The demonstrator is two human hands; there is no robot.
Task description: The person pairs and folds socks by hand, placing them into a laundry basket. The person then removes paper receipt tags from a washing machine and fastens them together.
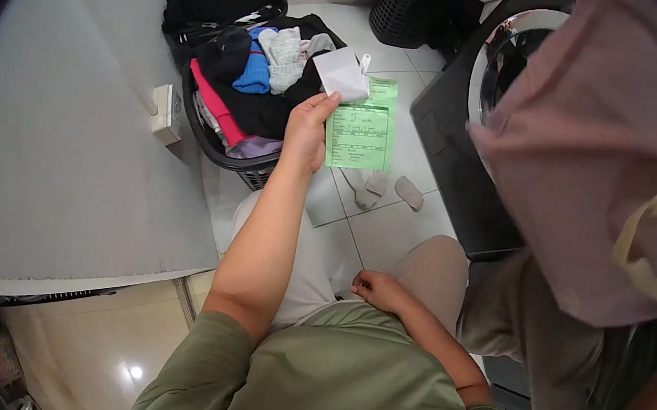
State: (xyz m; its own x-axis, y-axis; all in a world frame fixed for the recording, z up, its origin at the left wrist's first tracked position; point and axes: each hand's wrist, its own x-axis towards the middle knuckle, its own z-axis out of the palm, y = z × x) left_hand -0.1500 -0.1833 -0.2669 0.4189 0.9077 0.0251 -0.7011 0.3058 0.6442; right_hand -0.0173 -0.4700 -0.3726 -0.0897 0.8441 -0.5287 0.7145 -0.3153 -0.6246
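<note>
My left hand [308, 129] is raised over the edge of a black laundry basket [223, 156], thumb and fingers closed on a green paper slip [361, 136] with handwriting on a printed form. A folded white paper [341, 74] sits at its top, with a small white clip [365, 64] beside it. Clothes fill the basket: a blue garment [255, 71], grey-white socks [284, 58], a red-pink piece [217, 103] and black cloth. My right hand [380, 291] rests at my lap with its fingers curled in, and nothing shows in it.
Loose socks [364, 186] lie on the white tiles. To the right stands a dark front-loading washing machine [457, 139]. A person [544, 333] stands close by on that side, near a pinkish cloth bag [581, 180] with a yellow handle. A white wall outlet [166, 113] projects at left.
</note>
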